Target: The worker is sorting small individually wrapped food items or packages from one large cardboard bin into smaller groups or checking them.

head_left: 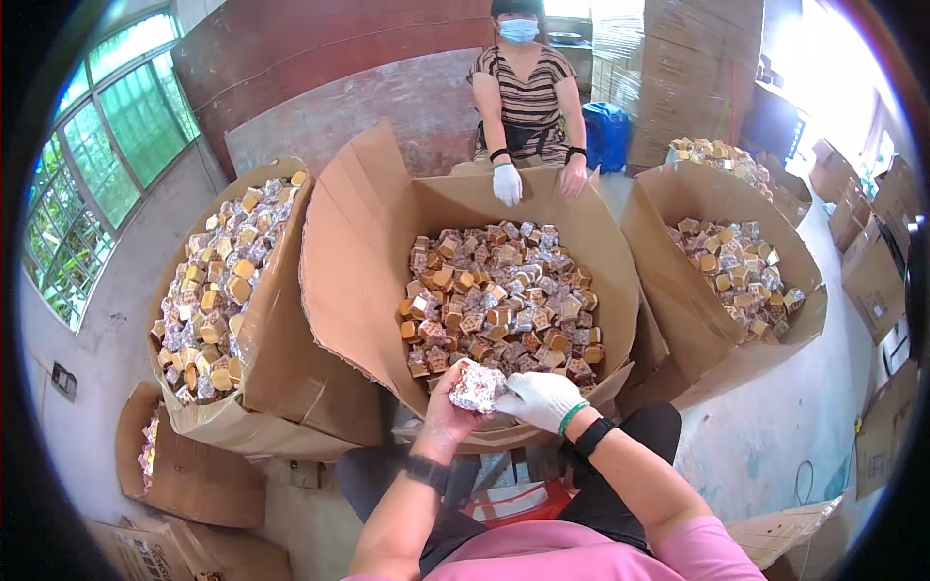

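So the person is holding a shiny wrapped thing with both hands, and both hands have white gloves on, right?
Not quite. Only the right hand wears a white glove; the left hand is bare. Both do hold the shiny wrapped packet, as the head view shows.

Three large open cardboard boxes: left (281,368), middle (358,261), right (668,223). Each holds too many small wrapped packets to count. Two people in view.

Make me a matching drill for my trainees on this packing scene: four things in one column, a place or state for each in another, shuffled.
Things:
1. left hand
2. right hand
3. middle box
4. window

Places or states:
A. far left wall
B. gloved in white
C. bare, under a shiny wrapped piece
D. open, full of small wrapped cubes

Pairs: 1-C, 2-B, 3-D, 4-A
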